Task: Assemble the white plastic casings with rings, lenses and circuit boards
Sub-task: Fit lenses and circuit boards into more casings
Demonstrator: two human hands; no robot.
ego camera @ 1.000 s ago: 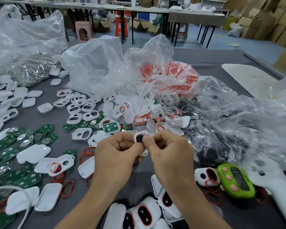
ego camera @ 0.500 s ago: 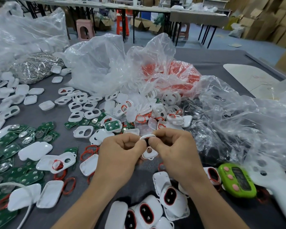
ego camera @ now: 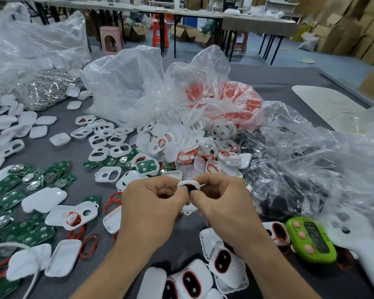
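Note:
My left hand [ego camera: 151, 203] and my right hand [ego camera: 222, 201] meet at the middle of the grey table, both pinching one small white casing [ego camera: 188, 184] with a dark lens in its opening. The thumbs press on the lens; the casing's lower end [ego camera: 189, 210] pokes out below the fingers. Loose white casings [ego camera: 102, 153], red rings [ego camera: 88, 247] and green circuit boards [ego camera: 39, 233] lie scattered to the left. Several casings with dark lenses and red rings [ego camera: 191, 281] lie near the front edge.
Clear plastic bags [ego camera: 136, 87] are heaped behind the hands, one holding red parts [ego camera: 235, 98], another at right over dark parts [ego camera: 289, 190]. A green timer [ego camera: 311, 239] and a white handheld tool [ego camera: 363, 244] lie at right. A pile of metal pieces [ego camera: 45, 89] sits at back left.
The casing has been turned and held higher between my fingers; both thumbs now press on the dark lens. The hands stay at the same spot.

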